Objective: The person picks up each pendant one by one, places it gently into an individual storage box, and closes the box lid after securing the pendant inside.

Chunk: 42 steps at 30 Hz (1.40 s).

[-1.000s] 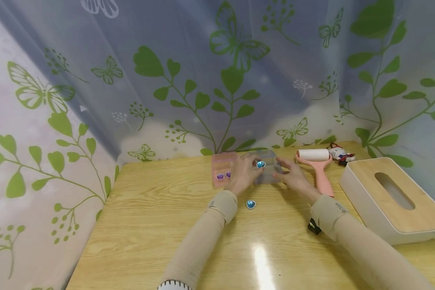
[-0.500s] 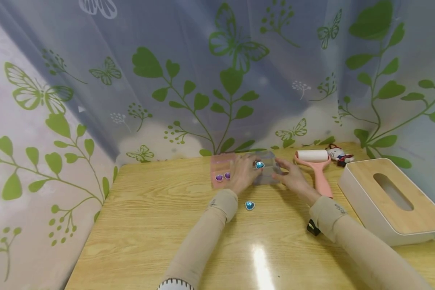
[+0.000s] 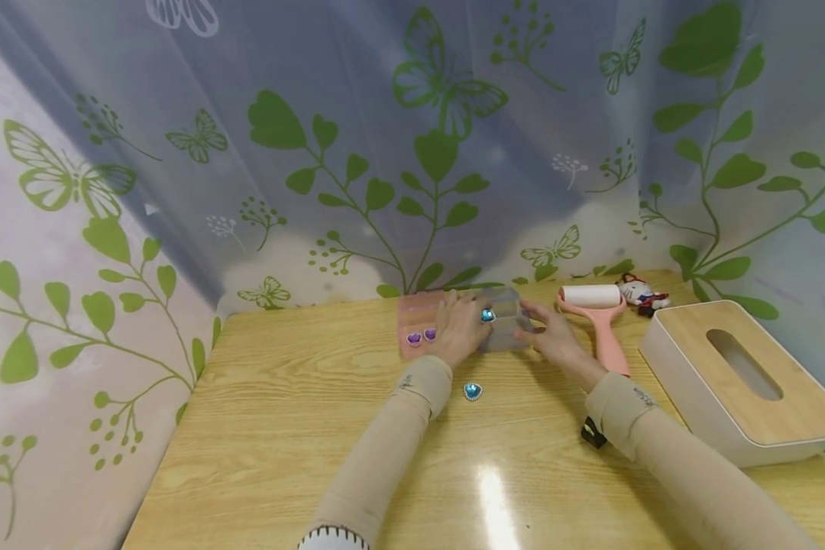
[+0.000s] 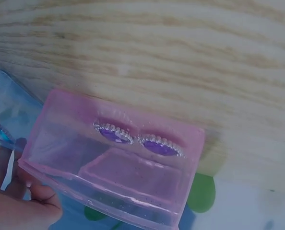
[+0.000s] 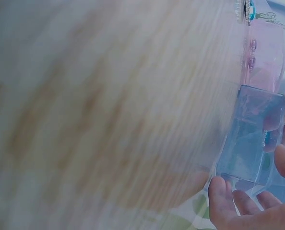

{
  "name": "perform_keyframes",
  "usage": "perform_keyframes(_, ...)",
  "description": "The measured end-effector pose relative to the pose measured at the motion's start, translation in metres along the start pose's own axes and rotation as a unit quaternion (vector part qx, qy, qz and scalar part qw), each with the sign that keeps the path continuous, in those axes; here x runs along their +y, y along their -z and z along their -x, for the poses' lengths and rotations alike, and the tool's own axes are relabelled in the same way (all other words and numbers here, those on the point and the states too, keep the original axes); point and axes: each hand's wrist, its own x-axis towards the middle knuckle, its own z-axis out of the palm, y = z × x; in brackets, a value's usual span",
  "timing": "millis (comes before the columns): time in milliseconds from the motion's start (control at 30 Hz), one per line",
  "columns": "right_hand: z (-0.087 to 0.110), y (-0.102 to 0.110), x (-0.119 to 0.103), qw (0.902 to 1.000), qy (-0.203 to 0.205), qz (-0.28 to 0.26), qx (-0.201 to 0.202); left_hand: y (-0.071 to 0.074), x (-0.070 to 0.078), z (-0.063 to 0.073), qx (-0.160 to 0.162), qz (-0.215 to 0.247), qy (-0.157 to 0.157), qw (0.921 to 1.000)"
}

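pinching a blue gem (image 3: 488, 315) in the fingertips of the left hand (image 3: 457, 330), at the left part of a clear blue box (image 3: 505, 338); cannot tell if touching the box there or held just above. gripping the right end of the same box with the right hand (image 3: 557, 336), thumb at the near corner, forefinger at the far one, other fingers bent between.

just left of the blue box, at the back of the table (image 3: 275, 428), a pink box (image 3: 419, 308), partly hidden by the left hand. in its near half, two purple gems (image 3: 414, 338), side by side, with silver beaded rims. in front of the boxes, loose on the wood, a second blue gem (image 3: 472, 391), heart-shaped, also beaded.

near the right hand, a pink roller (image 3: 610, 347) with a white head, handle toward the person. just beside that head, a small doll (image 3: 638, 295) in red and black. farther right, a white tissue box (image 3: 690, 389) with a wooden top and long slot. by the right cuff, a black thing (image 3: 592, 434), too covered to name. on both arms, tan sleeves (image 3: 378, 458). behind it all, a curtain (image 3: 364, 252) printed with green leaves and butterflies.
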Motion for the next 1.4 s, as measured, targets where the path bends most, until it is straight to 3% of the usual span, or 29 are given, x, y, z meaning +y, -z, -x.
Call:
perform_keyframes(233, -0.001, -0.001, 0.002, 1.0, 0.004, 0.005, 0.001, 0.002, -0.001, -0.003, -0.018, -0.032, -0.003, 0.9993)
perform_keyframes(433, -0.002, -0.001, 0.004, 1.0, 0.006, 0.005, 0.002, 0.006, -0.005, -0.003, -0.007, -0.021, -0.013, 0.9997)
perform_keyframes(600, -0.002, -0.003, 0.005, 1.0, 0.007, -0.001, 0.0, 0.014, -0.012, 0.002, 0.022, 0.049, -0.027, 0.9982)
perform_keyframes(800, -0.002, -0.002, 0.003, 1.0, 0.009, -0.002, -0.003, 0.032, -0.022, 0.018, 0.038, 0.144, -0.06, 0.9871)
perform_keyframes(967, -0.001, -0.001, 0.0, 0.9999, 0.008, 0.005, -0.003, 0.042, -0.033, 0.04, 0.017, 0.2, -0.092, 0.9753)
perform_keyframes(1167, -0.001, -0.001, -0.001, 0.9999, 0.001, 0.014, -0.007, 0.039, -0.047, 0.06, -0.044, 0.241, -0.153, 0.9573)
perform_keyframes(1267, -0.002, -0.001, -0.001, 0.9999, 0.0, 0.008, -0.009, 0.032, -0.051, 0.067, -0.064, 0.24, -0.172, 0.9534)
perform_keyframes(1400, -0.002, -0.002, -0.001, 0.9999, 0.003, 0.008, -0.012, 0.025, -0.057, 0.074, -0.075, 0.229, -0.167, 0.9562)
